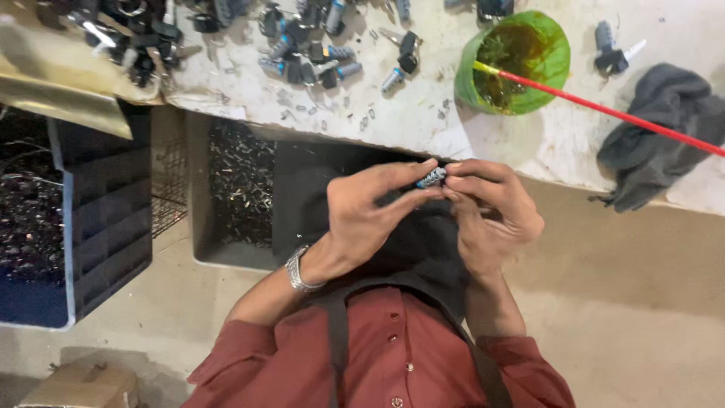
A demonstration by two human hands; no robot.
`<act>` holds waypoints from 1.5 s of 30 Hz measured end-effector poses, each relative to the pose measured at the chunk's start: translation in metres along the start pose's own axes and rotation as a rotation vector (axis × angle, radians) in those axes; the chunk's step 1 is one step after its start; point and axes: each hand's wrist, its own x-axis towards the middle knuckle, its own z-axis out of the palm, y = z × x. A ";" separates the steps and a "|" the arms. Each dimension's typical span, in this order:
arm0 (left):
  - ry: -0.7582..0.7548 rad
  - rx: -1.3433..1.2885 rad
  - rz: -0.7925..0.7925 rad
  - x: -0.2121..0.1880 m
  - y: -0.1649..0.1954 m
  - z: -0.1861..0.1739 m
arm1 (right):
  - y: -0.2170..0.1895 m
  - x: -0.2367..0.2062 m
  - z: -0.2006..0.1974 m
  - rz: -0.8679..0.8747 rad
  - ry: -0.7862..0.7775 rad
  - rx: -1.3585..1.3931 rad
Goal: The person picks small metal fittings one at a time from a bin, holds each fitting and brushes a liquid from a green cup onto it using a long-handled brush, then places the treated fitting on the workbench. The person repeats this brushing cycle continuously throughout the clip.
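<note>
My left hand (370, 215) and my right hand (491, 211) meet in front of my chest, just below the table's edge. Between their fingertips they pinch a small silvery cylindrical lock part (432, 178). A metal watch sits on my left wrist. On the white worn table (423, 113) above lie several similar lock cylinders and dark keys (310, 53). A green plastic cup (517, 64) stands at the table's right half, with a red stick (604, 109) resting in it and pointing right.
A dark grey cloth (657, 143) lies on the table's right end. Under the table, a grey bin (238, 189) and a dark blue crate (68, 227) hold small metal scraps. A cardboard box (83, 385) stands on the floor at lower left.
</note>
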 end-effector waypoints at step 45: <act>0.122 0.283 0.158 0.011 0.009 -0.011 | 0.030 0.001 -0.071 0.094 0.585 0.418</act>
